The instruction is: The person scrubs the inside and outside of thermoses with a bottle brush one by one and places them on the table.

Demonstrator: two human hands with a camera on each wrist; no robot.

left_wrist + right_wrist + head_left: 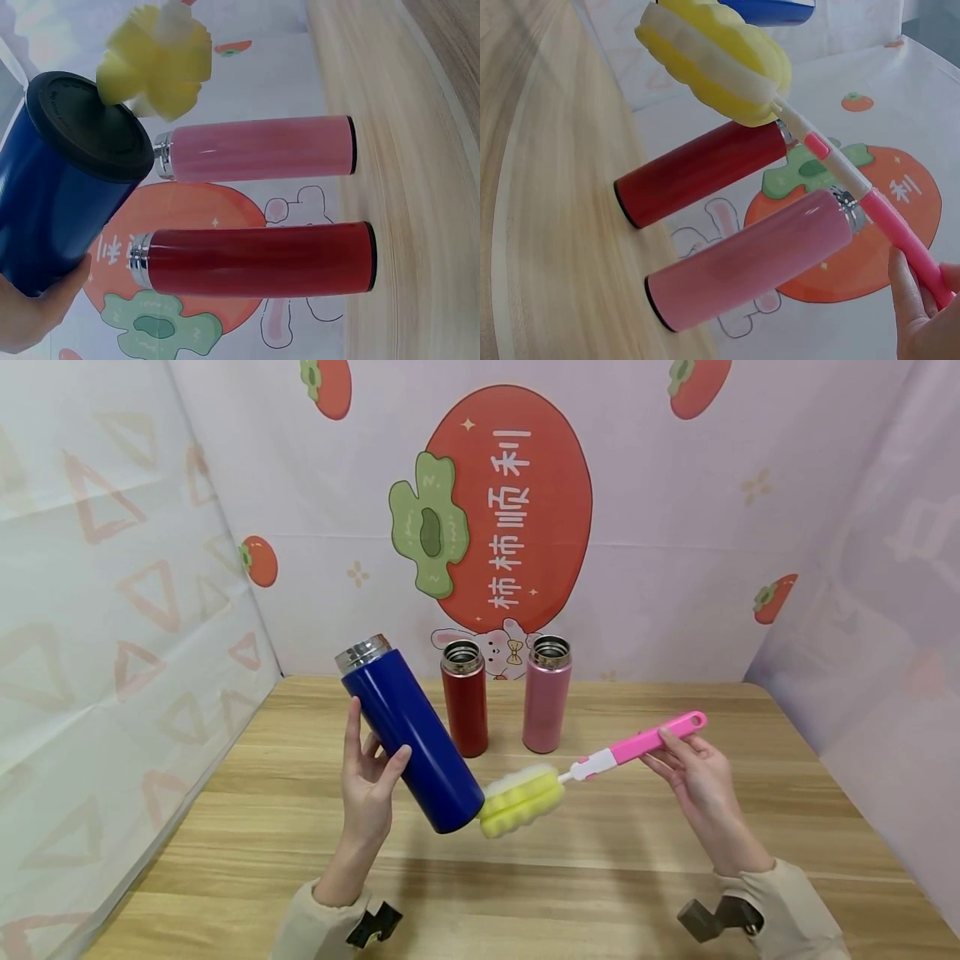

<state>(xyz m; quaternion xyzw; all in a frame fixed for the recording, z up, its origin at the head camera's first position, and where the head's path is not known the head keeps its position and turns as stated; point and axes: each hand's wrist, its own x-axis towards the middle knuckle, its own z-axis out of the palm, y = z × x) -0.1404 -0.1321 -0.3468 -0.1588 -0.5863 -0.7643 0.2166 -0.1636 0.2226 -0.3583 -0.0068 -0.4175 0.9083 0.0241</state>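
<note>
Left hand (369,774) is wrapped round the blue flask (411,739), thumb on one side and fingers curled behind it, holding it up off the table (600,868) and tilted, steel mouth pointing up-left, black base down-right. Right hand (693,772) pinches the pink handle of the bottle brush (600,766) near its far end, fingers curled around it, yellow sponge head (521,799) hanging just beside the flask's base, prob touching it, can't say for sure from the head view. Left wrist cam shows the sponge (156,61) right up against the edge of the black base (90,124), so contact looks likely.

Progress-wise, imo barely started: brush is at the wrong end of the flask, nowhere near the open mouth, and nothing's gone inside yet. Sponge looks dry and clean afaict, no suds or water anywhere. So the inside scrub is all left to do, plus the other two.

Further back, red flask (464,697) and pink flask (547,694) stand upright on the table, lids off, near each other but not touching, both untouched. Behind them is a backdrop (510,502) w/ a big persimmon print.

Hard to make out: inside of any flask, no view down the mouths. Blue flask's mouth is out of frame on both wrist cams, and the right wrist view only catches a sliver of blue at the top edge. No lids in sight.
</note>
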